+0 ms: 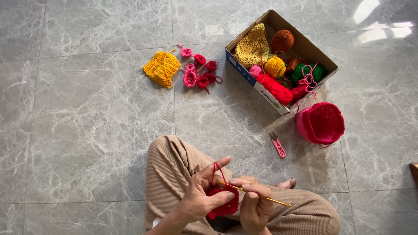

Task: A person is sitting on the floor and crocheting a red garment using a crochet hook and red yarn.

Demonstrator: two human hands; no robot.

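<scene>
left hand (201,198) grips small red piece (224,202), yarn looped over finger | right hand (254,204) pinches hook (257,196) | piece small, barely begun | finished flowers (198,72) on floor (87,130)

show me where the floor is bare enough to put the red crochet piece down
Bare tile lies left of the knee, below the yellow crochet piece, and between the knee and the cardboard box. It is crowded by the small crochet flowers, and around the pink thread snips and pink crochet basket.
</scene>
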